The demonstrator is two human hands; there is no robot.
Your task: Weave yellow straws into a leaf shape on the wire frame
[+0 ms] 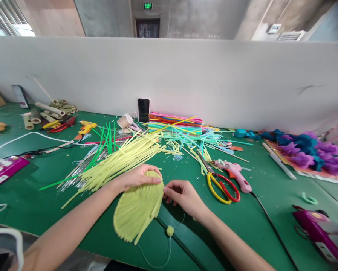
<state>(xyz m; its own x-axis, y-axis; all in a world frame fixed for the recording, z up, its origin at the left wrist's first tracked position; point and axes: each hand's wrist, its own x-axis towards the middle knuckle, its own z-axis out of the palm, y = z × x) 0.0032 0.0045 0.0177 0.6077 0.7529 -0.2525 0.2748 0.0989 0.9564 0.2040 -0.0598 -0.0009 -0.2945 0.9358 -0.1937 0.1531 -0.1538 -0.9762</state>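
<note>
A yellow-green leaf-shaped piece (139, 210), made of fuzzy pipe cleaners laid side by side, is above the near part of the table. My left hand (146, 177) grips its upper edge, thumb on top. At the right edge of the piece, my right hand (180, 194) has thumb and forefinger pinched together; whatever lies between them is too small to make out. Below runs a dark green stem (182, 244) with a small yellow pompom (170, 230) on it. A pale thin wire (157, 266) loops beside the pompom.
Loose yellow pipe cleaners (123, 156) lie behind my left hand. Scissors (222, 188) and a pink glue gun (236, 175) rest to the right. Farther back are a yellow glue gun (86, 128), coloured pipe-cleaner bundles (176, 122), an upright phone (143, 110) and purple flowers (301, 160).
</note>
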